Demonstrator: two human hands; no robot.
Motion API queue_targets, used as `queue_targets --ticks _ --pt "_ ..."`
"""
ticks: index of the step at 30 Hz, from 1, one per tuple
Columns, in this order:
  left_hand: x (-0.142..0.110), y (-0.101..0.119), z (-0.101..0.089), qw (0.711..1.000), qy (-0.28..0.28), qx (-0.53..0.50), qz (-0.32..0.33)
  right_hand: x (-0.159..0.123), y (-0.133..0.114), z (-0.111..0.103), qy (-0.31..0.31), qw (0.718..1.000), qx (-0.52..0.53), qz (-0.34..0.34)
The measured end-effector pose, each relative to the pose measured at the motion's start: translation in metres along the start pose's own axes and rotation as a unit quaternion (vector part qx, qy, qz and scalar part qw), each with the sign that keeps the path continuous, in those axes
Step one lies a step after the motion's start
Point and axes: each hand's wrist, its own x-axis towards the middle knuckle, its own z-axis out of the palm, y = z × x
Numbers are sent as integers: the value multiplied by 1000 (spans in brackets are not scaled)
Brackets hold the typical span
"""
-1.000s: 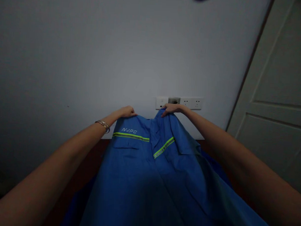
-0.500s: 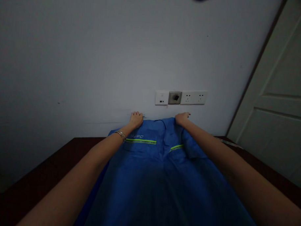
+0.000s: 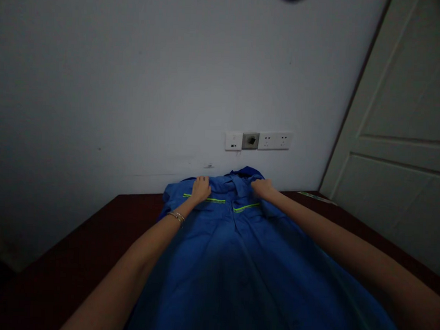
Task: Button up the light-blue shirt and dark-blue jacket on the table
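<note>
A blue work jacket [image 3: 217, 242] with yellow-green strips across the chest lies lengthwise from the wall toward me. Near its upper left part, my left hand [image 3: 202, 189] is closed on the cloth, just above the left strip, fingers curled and a bracelet on the wrist. My right hand [image 3: 262, 188] pinches the fabric at the upper right, beside the collar. Darker blue cloth rises behind the collar between and beyond my hands. The near part of the jacket is in shadow, and my forearms cover parts of its sides.
The jacket rests on a dark red-brown table [image 3: 105, 233] against a pale wall [image 3: 143, 95]. Sockets [image 3: 274, 141] and a switch plate [image 3: 234, 141] sit low on the wall. A panelled door [image 3: 395, 118] stands at right, with a flat strip [image 3: 316, 197] near the table's back edge.
Both hands have drawn slightly back from the wall with the jacket's upper edge. The darker collar cloth now shows, and the chest lettering is no longer visible. The view has shifted a little right.
</note>
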Motion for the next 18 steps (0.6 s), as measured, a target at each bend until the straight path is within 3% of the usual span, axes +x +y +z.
queue_targets --ticks 7,13,18 --pt "-50 27 23 990 -84 -109 -8 -75 -27 37 -9 993 32 -113" --pt "-91 49 46 968 -191 -148 69 -105 -51 85 47 970 140 -191" --pt "-111 48 58 973 -183 -119 80 -114 -64 119 100 966 186 -147"
